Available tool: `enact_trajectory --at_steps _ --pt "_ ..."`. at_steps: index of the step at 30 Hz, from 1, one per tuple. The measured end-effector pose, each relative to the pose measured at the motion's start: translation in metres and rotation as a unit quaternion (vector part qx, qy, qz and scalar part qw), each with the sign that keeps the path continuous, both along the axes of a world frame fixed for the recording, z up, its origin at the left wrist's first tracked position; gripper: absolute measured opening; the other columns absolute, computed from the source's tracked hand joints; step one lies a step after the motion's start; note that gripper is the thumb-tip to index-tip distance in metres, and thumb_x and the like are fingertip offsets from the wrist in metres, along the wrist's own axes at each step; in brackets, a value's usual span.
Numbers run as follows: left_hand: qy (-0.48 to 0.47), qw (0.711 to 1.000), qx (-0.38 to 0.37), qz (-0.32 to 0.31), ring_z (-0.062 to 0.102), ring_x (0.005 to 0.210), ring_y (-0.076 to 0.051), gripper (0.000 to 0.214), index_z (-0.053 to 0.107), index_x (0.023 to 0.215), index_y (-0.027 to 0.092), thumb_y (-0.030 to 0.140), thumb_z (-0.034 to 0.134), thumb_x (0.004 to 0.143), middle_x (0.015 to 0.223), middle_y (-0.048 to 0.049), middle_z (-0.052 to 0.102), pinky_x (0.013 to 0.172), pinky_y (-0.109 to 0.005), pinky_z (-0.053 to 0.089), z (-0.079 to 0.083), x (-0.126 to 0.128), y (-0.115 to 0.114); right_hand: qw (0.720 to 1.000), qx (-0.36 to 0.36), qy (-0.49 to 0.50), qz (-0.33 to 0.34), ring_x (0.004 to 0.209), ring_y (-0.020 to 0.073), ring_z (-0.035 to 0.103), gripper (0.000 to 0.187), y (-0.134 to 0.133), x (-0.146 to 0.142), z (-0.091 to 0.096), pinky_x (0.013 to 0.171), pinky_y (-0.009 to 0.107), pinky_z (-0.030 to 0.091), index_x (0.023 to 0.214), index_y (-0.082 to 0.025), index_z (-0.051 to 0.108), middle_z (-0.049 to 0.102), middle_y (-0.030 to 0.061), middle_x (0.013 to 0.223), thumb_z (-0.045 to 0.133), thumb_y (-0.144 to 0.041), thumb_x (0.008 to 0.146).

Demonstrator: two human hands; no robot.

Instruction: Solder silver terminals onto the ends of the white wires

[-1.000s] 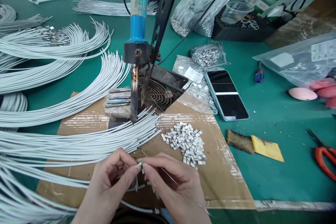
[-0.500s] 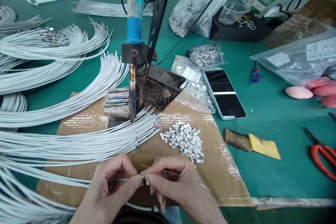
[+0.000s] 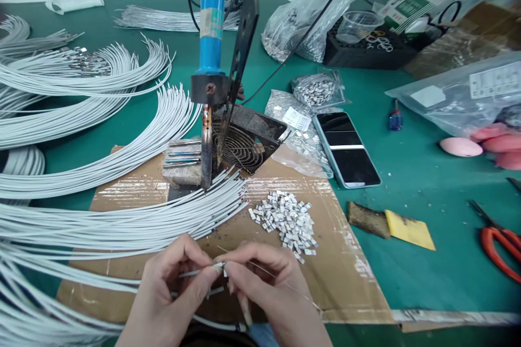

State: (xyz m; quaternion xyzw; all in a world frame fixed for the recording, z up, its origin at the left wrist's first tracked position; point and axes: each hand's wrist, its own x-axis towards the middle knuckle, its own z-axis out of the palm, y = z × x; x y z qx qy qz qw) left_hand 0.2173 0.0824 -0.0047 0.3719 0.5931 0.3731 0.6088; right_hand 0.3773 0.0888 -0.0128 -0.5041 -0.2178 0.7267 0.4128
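Observation:
My left hand (image 3: 173, 282) pinches a thin white cable (image 3: 188, 274) near its end between thumb and forefinger. Thumb and forefinger of my right hand (image 3: 271, 284) close on a small pale connector piece (image 3: 225, 270) at that cable's tip; its details are too small to make out. A thin silvery wire (image 3: 260, 268) runs across the right hand's fingers. Both hands meet fingertip to fingertip above the cardboard sheet (image 3: 325, 282). Just beyond them lie a fanned bundle of white cables (image 3: 163, 222) and a pile of small white-and-metal pieces (image 3: 287, 222).
A blue-handled soldering iron (image 3: 211, 49) points down over the cable ends, with a black fan (image 3: 244, 143) behind it. To the right lie a phone (image 3: 347, 149), a yellow sponge (image 3: 409, 229), red-handled scissors (image 3: 499, 249) and a small screwdriver (image 3: 395, 118). More cable bundles (image 3: 93, 111) fill the left.
Both hands stay joined at the cable tip, with the fingertips slightly shifted and the right hand a little further left. The whole view has tilted slightly.

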Motion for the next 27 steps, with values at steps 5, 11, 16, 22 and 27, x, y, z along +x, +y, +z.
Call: enact_trajectory --at_steps 5,11,16,22,27 --pt "-0.020 0.997 -0.036 -0.067 0.033 0.056 -0.011 0.049 0.058 0.066 0.019 0.061 0.077 0.083 0.057 0.0048 0.047 0.053 -0.025 0.020 0.002 -0.007 0.003 0.997 -0.032 -0.032 0.065 0.042 0.0053 0.052 0.030 0.006 0.008 0.009 0.044 0.015 0.040 0.063 -0.015 0.079 0.063 -0.0004 0.052 0.095 -0.040 0.064" --pt "-0.020 0.997 -0.056 -0.054 0.031 0.056 -0.010 0.053 0.057 0.066 0.018 0.065 0.080 0.079 0.057 0.0056 0.045 0.054 -0.024 0.021 0.006 -0.006 0.010 0.986 0.059 -0.132 0.080 0.047 0.0069 0.052 0.013 0.010 0.006 0.021 0.048 0.018 0.039 0.066 -0.017 0.082 0.062 -0.0005 0.055 0.082 -0.027 0.075" --pt "0.003 0.998 -0.059 -0.026 0.030 0.054 -0.009 0.057 0.057 0.063 0.018 0.068 0.082 0.072 0.055 0.0064 0.044 0.051 -0.023 0.021 0.015 0.002 0.011 0.986 0.077 -0.140 0.038 0.049 0.0065 0.048 0.010 0.009 0.004 0.024 0.049 0.019 0.035 0.065 -0.019 0.082 0.059 -0.0019 0.053 0.080 -0.023 0.073" --pt "0.020 0.998 -0.037 0.047 0.039 0.053 -0.009 0.058 0.061 0.064 0.016 0.071 0.080 0.073 0.054 0.0038 0.050 0.052 -0.020 0.028 0.016 0.016 0.004 0.988 0.058 -0.112 -0.091 0.042 0.0056 0.043 0.017 -0.007 -0.020 0.006 0.040 0.017 0.033 0.064 -0.019 0.078 0.057 -0.0035 0.052 0.080 -0.029 0.077" --pt "-0.050 0.993 -0.061 0.085 0.031 0.047 -0.004 0.050 0.068 0.073 0.016 0.062 0.087 0.071 0.056 0.0038 0.058 0.046 -0.016 0.025 0.010 0.014 0.004 0.884 0.299 -0.261 -0.246 0.052 0.0083 0.054 0.020 -0.019 -0.049 -0.017 0.050 0.018 0.043 0.081 -0.025 0.078 0.066 -0.0040 0.064 0.071 -0.007 0.083"
